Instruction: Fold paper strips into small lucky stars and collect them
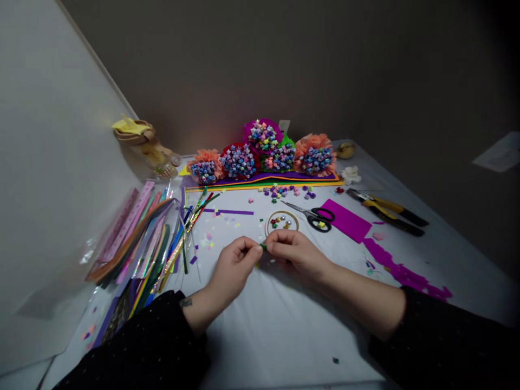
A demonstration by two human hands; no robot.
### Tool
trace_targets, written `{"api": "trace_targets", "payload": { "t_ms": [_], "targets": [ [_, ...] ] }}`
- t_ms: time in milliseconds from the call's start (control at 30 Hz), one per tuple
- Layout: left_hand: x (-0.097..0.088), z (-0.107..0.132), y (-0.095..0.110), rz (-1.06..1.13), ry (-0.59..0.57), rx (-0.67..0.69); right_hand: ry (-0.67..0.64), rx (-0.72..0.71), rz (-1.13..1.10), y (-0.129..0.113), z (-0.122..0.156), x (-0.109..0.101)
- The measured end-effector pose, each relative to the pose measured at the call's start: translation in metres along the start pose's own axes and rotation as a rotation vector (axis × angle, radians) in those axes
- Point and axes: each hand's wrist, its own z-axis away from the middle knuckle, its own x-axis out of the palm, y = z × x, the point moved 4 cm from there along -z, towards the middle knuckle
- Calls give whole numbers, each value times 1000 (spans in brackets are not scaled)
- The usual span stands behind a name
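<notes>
Both my hands meet over the middle of the white table, pinching a small green folded paper piece between them. My left hand is closed on its left side, thumb against forefinger. From the other side my right hand grips it, its fingertips partly hiding the piece. Just beyond the right hand lies a round gold-rimmed ring with several small shiny stars inside. Black-handled scissors rest to its right, beside a magenta paper sheet.
Colourful paper strips spread along the left side. At the back stand several crepe-paper bouquets of small stars, with loose paper stars before them. Yellow-and-black pliers and a torn magenta strip lie at right. A tan sandal is back left.
</notes>
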Motion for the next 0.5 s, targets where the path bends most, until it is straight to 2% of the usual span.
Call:
{"api": "trace_targets", "payload": {
  "t_ms": [500],
  "targets": [
    [-2, 1, 0, -50, 26, 49, -69, 68, -162, 3, 0, 4]
  ]
}}
